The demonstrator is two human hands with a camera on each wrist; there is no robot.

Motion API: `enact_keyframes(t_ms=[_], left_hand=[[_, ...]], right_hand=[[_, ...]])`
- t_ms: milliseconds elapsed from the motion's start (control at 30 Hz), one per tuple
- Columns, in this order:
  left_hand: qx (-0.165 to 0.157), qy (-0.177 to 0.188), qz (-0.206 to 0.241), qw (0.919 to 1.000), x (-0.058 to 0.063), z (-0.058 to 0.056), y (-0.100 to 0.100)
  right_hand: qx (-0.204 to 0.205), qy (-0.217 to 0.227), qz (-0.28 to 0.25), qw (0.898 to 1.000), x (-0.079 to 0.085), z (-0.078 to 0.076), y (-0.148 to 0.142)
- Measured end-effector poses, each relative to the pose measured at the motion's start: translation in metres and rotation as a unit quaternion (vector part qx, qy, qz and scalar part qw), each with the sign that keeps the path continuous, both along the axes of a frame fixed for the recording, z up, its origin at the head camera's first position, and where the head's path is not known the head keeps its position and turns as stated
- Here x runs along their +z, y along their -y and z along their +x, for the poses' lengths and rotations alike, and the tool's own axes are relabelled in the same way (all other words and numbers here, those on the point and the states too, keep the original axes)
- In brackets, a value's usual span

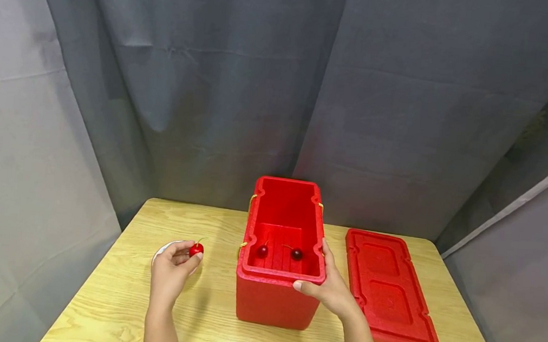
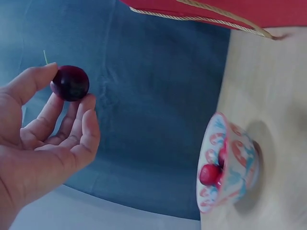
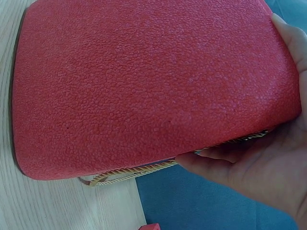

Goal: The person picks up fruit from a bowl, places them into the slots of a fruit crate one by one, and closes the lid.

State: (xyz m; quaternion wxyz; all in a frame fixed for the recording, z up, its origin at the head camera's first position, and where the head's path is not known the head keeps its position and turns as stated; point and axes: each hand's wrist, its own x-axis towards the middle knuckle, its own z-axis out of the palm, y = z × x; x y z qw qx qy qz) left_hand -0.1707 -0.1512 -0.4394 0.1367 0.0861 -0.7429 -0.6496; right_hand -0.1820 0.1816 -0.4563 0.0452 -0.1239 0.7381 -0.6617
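My left hand (image 1: 172,271) pinches a dark red cherry (image 2: 70,83) between thumb and fingertips, its thin green stem pointing up. In the head view this hand is over a small bowl, covering most of it. The left wrist view shows the patterned bowl (image 2: 243,155) with several red cherries (image 2: 209,174) inside, apart from the hand. A red foam box (image 1: 276,304) stands uncovered in the middle of the table. On its floor lie two cherries, a left one (image 1: 262,251) and a right one (image 1: 296,254). My right hand (image 1: 336,293) grips the box's near right corner, thumb on the front.
The red lid (image 1: 391,290) lies flat on the wooden table (image 1: 110,309), right of the box. Yellow rope handles (image 2: 206,18) hang along the box's sides. A grey-blue curtain (image 1: 222,90) closes off the back, with paler cloth (image 1: 24,171) at the left.
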Motion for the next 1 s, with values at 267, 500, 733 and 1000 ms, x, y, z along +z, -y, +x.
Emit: enact_keyframes(t_ms=[267, 500, 733, 1000], left_hand=[[-0.028, 0.008, -0.006, 0.9996, 0.014, -0.003, -0.009], [-0.051, -0.011, -0.009, 0.9986, 0.028, -0.011, -0.019], [-0.061, -0.022, -0.011, 0.9978, 0.043, -0.018, -0.027], [-0.079, -0.026, -0.011, 0.9965, 0.055, -0.029, -0.032]], right_hand=[[-0.001, 0.01, -0.005, 1.0, -0.001, 0.001, 0.0], [0.007, 0.0, -0.011, 1.0, -0.001, -0.001, -0.001], [0.009, -0.002, -0.013, 1.0, -0.003, -0.002, -0.001], [0.009, -0.003, -0.016, 1.0, -0.003, -0.001, -0.001]])
